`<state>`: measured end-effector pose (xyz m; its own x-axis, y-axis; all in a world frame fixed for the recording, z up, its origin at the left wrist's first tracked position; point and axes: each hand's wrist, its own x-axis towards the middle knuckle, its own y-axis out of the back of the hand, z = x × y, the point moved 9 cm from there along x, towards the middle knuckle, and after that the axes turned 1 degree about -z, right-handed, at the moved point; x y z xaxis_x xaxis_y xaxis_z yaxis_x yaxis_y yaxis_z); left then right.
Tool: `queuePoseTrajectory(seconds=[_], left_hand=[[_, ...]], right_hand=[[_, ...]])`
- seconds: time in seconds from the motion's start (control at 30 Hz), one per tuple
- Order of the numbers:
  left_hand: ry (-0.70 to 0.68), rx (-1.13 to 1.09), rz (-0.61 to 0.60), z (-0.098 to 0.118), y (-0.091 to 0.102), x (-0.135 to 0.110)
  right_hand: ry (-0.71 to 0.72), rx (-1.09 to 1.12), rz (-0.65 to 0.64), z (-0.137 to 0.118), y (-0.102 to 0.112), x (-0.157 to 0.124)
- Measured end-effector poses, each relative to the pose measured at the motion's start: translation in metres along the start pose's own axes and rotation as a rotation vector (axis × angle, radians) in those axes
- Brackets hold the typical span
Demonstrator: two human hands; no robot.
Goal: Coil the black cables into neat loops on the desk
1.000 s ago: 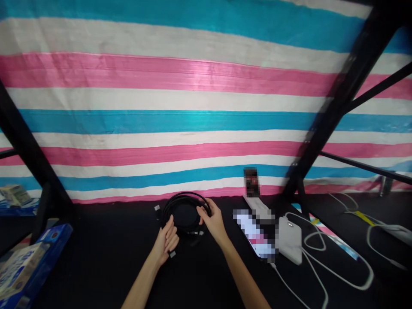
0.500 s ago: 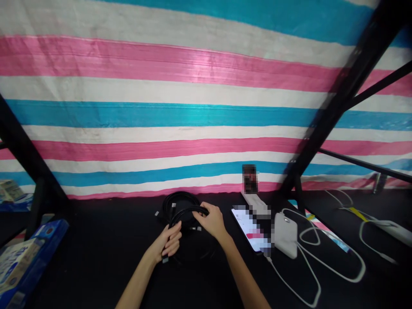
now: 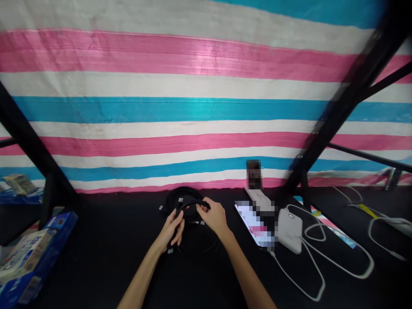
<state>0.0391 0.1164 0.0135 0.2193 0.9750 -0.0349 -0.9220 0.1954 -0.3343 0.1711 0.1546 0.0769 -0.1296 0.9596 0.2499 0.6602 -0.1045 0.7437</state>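
Both my hands grip a black cable (image 3: 192,203) bent into a loop just above the black table (image 3: 106,257). My left hand (image 3: 172,229) is closed round the loop's left side, with a connector end hanging below its fingers. My right hand (image 3: 214,216) pinches the loop's top right. Behind the held loop, a coil of black cables (image 3: 183,195) lies flat on the table near the striped wall, with small silver plugs sticking out at its left.
A phone (image 3: 254,223) and a white power bank (image 3: 289,229) with white cords (image 3: 325,262) lie to the right. Black frame posts rise at left (image 3: 35,150) and right (image 3: 341,107). Blue cartons (image 3: 28,257) sit at the lower left. A striped tarp (image 3: 193,107) backs the table.
One cable loop has been lifted off the coil and drawn towards me. My left hand has closed round its left side and moved slightly right; my right hand stayed on its top.
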Motion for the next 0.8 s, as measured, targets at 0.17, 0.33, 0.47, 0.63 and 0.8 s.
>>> queuePoseTrajectory(seconds=[0.17, 0.33, 0.47, 0.63, 0.8], left_hand=[[0.071, -0.115, -0.062, -0.008, -0.001, -0.002], [0.132, -0.234, -0.163, -0.011, 0.0, -0.006], [0.09, -0.305, -0.163, -0.015, 0.012, -0.001], [-0.021, -0.409, -0.121, -0.011, 0.024, 0.002], [-0.26, -0.651, 0.071, 0.02, 0.05, -0.007]], right_hand=[[0.053, -0.021, -0.019, -0.011, -0.007, -0.004], [0.14, -0.004, -0.044, -0.019, -0.02, -0.009], [0.13, 0.193, -0.088, -0.017, -0.031, -0.009], [-0.069, 0.594, -0.257, 0.0, -0.051, -0.004], [-0.249, 0.828, -0.318, 0.009, -0.069, -0.006]])
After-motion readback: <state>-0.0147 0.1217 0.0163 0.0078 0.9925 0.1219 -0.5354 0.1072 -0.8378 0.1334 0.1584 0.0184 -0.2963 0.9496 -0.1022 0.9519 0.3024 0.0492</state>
